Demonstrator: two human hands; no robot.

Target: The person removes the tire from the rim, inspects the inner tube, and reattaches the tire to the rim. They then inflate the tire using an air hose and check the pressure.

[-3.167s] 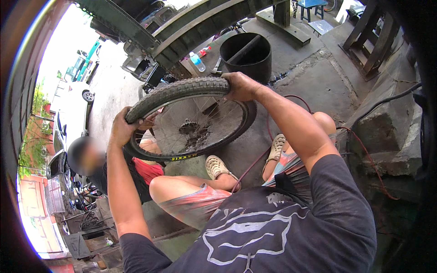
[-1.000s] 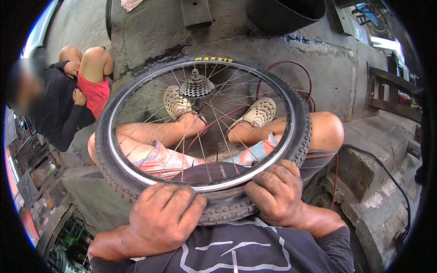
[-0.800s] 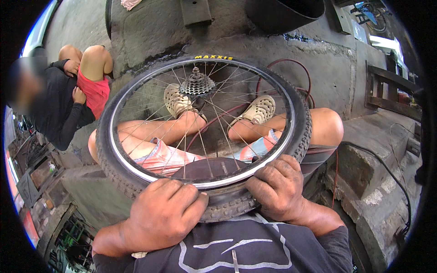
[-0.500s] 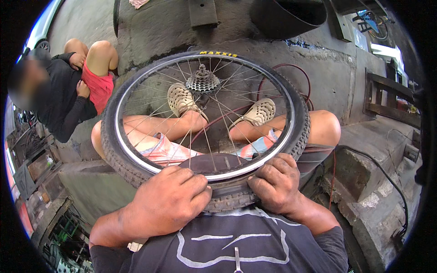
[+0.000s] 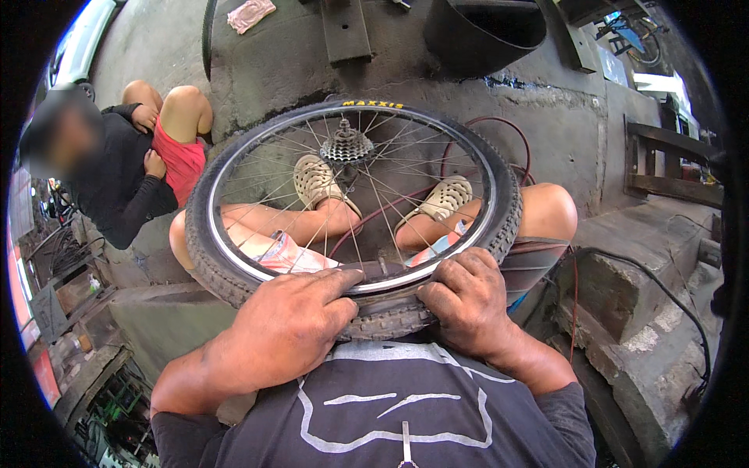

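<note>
A bicycle wheel (image 5: 218, 183) with a knobby black tyre, yellow lettering on its sidewall and a silver rim lies over my crossed legs. Its cog cluster (image 5: 347, 144) faces up. On the near side my left hand (image 5: 300, 320) grips tyre and rim, fingers curled over the edge. My right hand (image 5: 468, 300) grips to the right of it, knuckles up. Between them a strip of tyre appears to sit outside the rim. Beige clogs (image 5: 441, 199) on my feet show through the spokes.
A co-worker in black top and red shorts (image 5: 117, 187) sits at left. Behind the wheel are a black drum (image 5: 484, 47), a steel beam (image 5: 343, 35) and a pink rag (image 5: 248, 17). A red hose (image 5: 527, 148) loops on the floor. Concrete blocks (image 5: 640, 281) and a cable stand right.
The wheel, earlier held up higher, came down over my legs. Over the last second my hands and its near edge moved slightly away from my chest; my left fingers reach farther onto the rim.
</note>
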